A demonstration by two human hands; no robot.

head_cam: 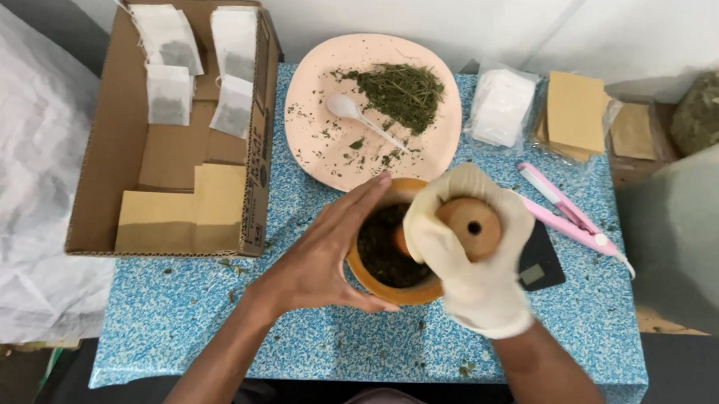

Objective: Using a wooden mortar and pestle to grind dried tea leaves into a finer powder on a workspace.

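A wooden mortar (388, 289) with dark ground herbs inside stands on the blue speckled table (206, 317). My bare left hand (324, 249) cups the mortar's left side. My right hand (475, 265), in a cream glove, grips a wooden pestle (471, 226) whose lower end is down in the mortar. Behind the mortar lies a pink plate (316, 85) with a heap of dried green herbs (402, 93) and a white plastic spoon (356, 113).
A cardboard box (105, 131) at the left holds several small filled tea bags and brown envelopes. At the right lie a bag of white sachets (502, 107), brown envelopes (576, 111), a pink sealer tool (568, 209), a small black scale (541, 261) and a bag of herbs (713, 106).
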